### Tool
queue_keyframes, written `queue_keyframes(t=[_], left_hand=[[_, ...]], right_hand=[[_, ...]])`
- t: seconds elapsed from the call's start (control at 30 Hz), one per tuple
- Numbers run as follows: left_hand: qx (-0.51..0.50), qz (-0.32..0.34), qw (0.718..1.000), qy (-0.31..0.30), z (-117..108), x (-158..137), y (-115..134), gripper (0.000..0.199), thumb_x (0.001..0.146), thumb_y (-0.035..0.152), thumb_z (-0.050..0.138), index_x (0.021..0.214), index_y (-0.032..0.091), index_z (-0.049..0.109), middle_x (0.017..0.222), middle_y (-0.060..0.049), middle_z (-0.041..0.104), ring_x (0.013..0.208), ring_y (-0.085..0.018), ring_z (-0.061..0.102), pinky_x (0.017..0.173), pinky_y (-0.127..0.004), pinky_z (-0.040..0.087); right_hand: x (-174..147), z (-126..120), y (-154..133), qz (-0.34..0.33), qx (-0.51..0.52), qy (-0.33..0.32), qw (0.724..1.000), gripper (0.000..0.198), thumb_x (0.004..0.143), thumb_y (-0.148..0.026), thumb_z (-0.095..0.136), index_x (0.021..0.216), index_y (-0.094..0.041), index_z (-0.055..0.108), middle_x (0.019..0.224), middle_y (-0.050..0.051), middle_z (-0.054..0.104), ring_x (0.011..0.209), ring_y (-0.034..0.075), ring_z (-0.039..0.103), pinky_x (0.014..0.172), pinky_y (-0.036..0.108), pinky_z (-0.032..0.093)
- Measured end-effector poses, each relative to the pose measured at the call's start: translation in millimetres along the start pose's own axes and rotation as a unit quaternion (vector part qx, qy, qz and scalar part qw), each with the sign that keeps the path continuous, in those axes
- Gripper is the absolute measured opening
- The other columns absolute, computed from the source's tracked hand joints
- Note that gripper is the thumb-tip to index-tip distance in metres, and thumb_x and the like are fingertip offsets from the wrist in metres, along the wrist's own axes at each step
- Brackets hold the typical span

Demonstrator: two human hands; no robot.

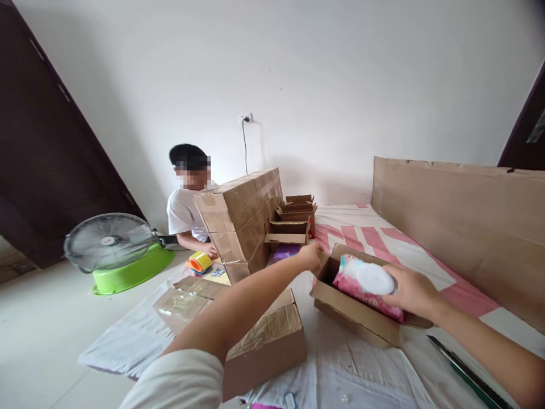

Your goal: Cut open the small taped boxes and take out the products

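A cardboard box (353, 321) stands with its flaps up in front of me. Inside it lies a pink and white soft packet (370, 301). My right hand (415, 292) is closed around a white bottle (377, 278) with a rounded end, held at the box opening over the packet. Turquoise and pink printing shows at the bottle's far end. At the box's far left corner, my left hand (311, 257) has its fingers curled on the flap; the fingertips are partly hidden.
Taped cardboard boxes (266, 346) sit left of the open box, beside a tall cardboard stack (249, 218). Smaller open boxes (289, 230) line up behind. A utility knife (466, 372) lies at right. Beyond the stack sits a person (187, 213) near a fan (111, 241).
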State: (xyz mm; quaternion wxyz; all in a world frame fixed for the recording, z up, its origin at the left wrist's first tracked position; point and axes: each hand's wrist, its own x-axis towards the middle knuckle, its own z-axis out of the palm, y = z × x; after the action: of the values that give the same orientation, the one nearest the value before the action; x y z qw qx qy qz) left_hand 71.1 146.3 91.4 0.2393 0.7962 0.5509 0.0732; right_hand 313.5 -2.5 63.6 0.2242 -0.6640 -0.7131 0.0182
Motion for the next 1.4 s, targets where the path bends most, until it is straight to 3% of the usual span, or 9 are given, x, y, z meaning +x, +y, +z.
queue_keyframes(t=[0.17,0.3,0.57,0.73,0.87,0.97,1.17,1.3,1.4], left_hand=[[0.065,-0.079,0.995,0.013,-43.4,15.7,-49.6,0.034,0.092,0.035,0.059,0.121,0.018,0.057,0.122,-0.008,0.059,0.105,-0.022,0.061,0.087,-0.042,0.054],[0.098,-0.124,0.987,0.035,-66.9,4.6,-92.6,0.034,0.092,0.035,0.059,0.121,0.018,0.057,0.122,-0.008,0.060,0.105,-0.022,0.062,0.087,-0.042,0.054],[0.143,-0.120,0.971,0.150,-84.6,-38.8,-105.4,0.034,0.091,0.031,0.060,0.121,0.018,0.057,0.130,-0.011,0.054,0.118,-0.027,0.054,0.098,-0.049,0.046],[0.124,0.018,0.975,0.186,-37.0,-100.7,-37.7,0.031,0.091,0.030,0.050,0.121,0.025,0.058,0.137,-0.006,0.052,0.133,-0.024,0.040,0.114,-0.038,0.031],[-0.055,0.140,0.989,0.015,42.3,-158.1,-2.3,0.054,0.086,0.042,0.052,0.137,0.023,0.048,0.147,-0.007,0.045,0.138,-0.024,0.038,0.118,-0.036,0.028],[-0.165,0.090,0.978,-0.089,107.9,-155.2,-3.2,0.086,0.081,0.057,0.053,0.151,0.015,0.026,0.160,-0.011,0.022,0.148,-0.028,0.018,0.122,-0.040,0.016],[-0.365,-0.030,0.930,-0.020,204.2,-99.8,-23.1,0.100,0.075,0.080,0.035,0.149,0.013,0.029,0.158,-0.014,0.027,0.147,-0.027,0.021,0.120,-0.032,0.020],[-0.438,0.063,0.897,0.013,213.5,-101.9,-10.8,0.089,0.079,0.079,0.036,0.144,0.018,0.039,0.153,-0.011,0.038,0.143,-0.026,0.033,0.118,-0.032,0.028],[-0.439,0.131,0.886,0.069,176.4,-99.5,20.3,0.076,0.085,0.068,0.040,0.141,0.016,0.039,0.149,-0.013,0.044,0.138,-0.026,0.040,0.114,-0.034,0.034]], right_hand=[[9.2,-45.1,7.0,0.099,0.129,0.151,0.975,0.055,0.061,-0.058,0.069,0.103,-0.023,0.063,0.086,0.002,0.070,0.076,0.024,0.064,0.062,0.030,0.046],[-2.5,-53.1,13.0,0.167,0.182,0.165,0.955,0.060,0.056,-0.062,0.070,0.102,-0.024,0.064,0.077,0.000,0.068,0.069,0.023,0.062,0.057,0.030,0.044],[-53.2,31.5,25.0,0.109,0.165,0.014,0.980,0.044,0.062,-0.044,0.068,0.102,-0.027,0.062,0.100,0.004,0.070,0.089,0.029,0.065,0.069,0.033,0.051],[-80.6,74.3,17.5,-0.009,0.137,-0.079,0.987,0.041,0.065,-0.029,0.063,0.105,-0.024,0.065,0.103,0.007,0.068,0.093,0.027,0.064,0.077,0.034,0.050],[-95.1,80.8,23.9,-0.023,0.181,-0.086,0.979,0.050,0.068,-0.029,0.067,0.118,-0.025,0.061,0.120,0.008,0.063,0.106,0.027,0.061,0.088,0.035,0.049],[-107.0,89.4,39.0,0.009,0.216,-0.043,0.975,0.060,0.073,-0.046,0.068,0.128,-0.025,0.056,0.133,0.012,0.056,0.119,0.030,0.055,0.096,0.037,0.047],[-133.7,135.7,58.3,0.206,0.258,0.052,0.943,0.058,0.084,-0.067,0.036,0.114,-0.025,0.062,0.100,0.012,0.071,0.100,0.032,0.066,0.087,0.044,0.054],[-126.9,138.2,44.6,0.168,0.299,-0.006,0.939,0.060,0.090,-0.065,0.026,0.116,-0.026,0.062,0.122,0.010,0.067,0.127,0.028,0.053,0.107,0.041,0.042],[-93.4,100.4,35.4,0.153,0.321,0.037,0.934,0.063,0.088,-0.069,0.030,0.121,-0.023,0.059,0.129,0.011,0.063,0.129,0.029,0.051,0.108,0.042,0.040]])
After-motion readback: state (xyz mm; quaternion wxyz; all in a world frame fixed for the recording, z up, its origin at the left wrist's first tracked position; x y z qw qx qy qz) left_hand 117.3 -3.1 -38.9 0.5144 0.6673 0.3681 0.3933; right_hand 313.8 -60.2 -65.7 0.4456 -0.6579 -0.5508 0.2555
